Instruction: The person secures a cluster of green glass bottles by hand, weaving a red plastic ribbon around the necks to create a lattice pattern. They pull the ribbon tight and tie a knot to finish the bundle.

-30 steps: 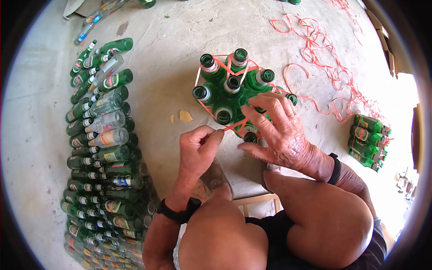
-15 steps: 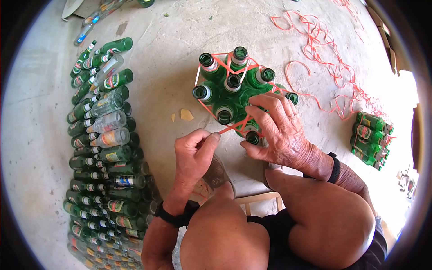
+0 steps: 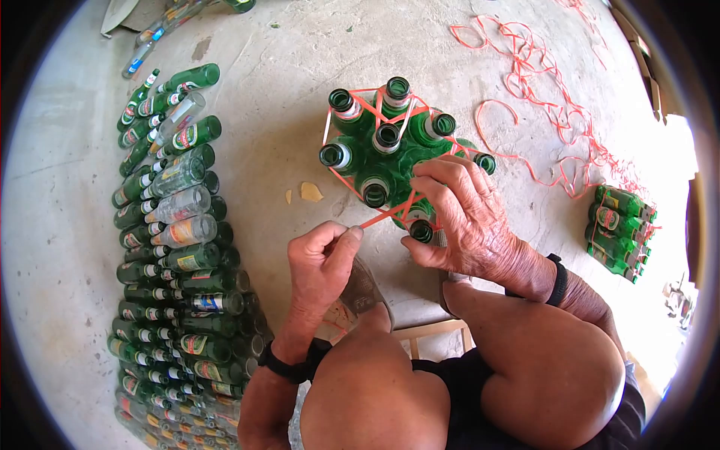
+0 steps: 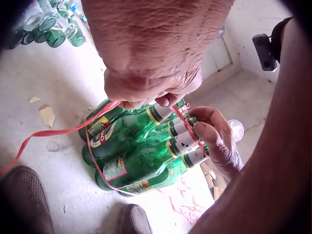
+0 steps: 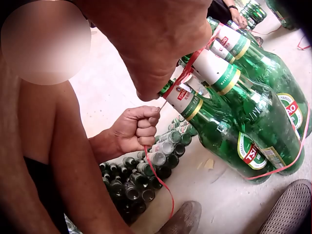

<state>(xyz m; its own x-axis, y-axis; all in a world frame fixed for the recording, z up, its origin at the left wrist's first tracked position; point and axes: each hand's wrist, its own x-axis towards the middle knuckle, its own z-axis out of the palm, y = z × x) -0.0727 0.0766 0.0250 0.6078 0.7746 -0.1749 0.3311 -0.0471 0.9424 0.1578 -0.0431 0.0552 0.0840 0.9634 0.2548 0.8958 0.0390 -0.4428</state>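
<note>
A cluster of green beer bottles [image 3: 375, 194] stands upright on the floor, with red plastic strap [image 3: 384, 215] around the necks and crossing between them. My left hand [image 3: 322, 259] pinches the strap between thumb and fingers, just left of the nearest bottle; the strap runs taut to the necks. A loose end [image 5: 157, 171] hangs below that hand in the right wrist view. My right hand [image 3: 469, 217] curves over the bottle tops at the near right side, its thumb against the nearest bottle's neck [image 3: 421, 231]. Its fingers hide some tops. Lower down, another strap [image 4: 100, 163] circles the bottles.
Many bottles [image 3: 199, 259] lie stacked in rows on the left. A tied bundle of bottles [image 3: 616, 232] lies at the right, below a tangle of loose red strap [image 3: 525, 82]. My shoes [image 3: 361, 289] are close to the cluster. Yellowish scraps [image 3: 310, 192] lie on the floor.
My left hand has drawn the strap a little to the left and down, away from the bottles. The right thumb has moved in to the nearest bottle's neck.
</note>
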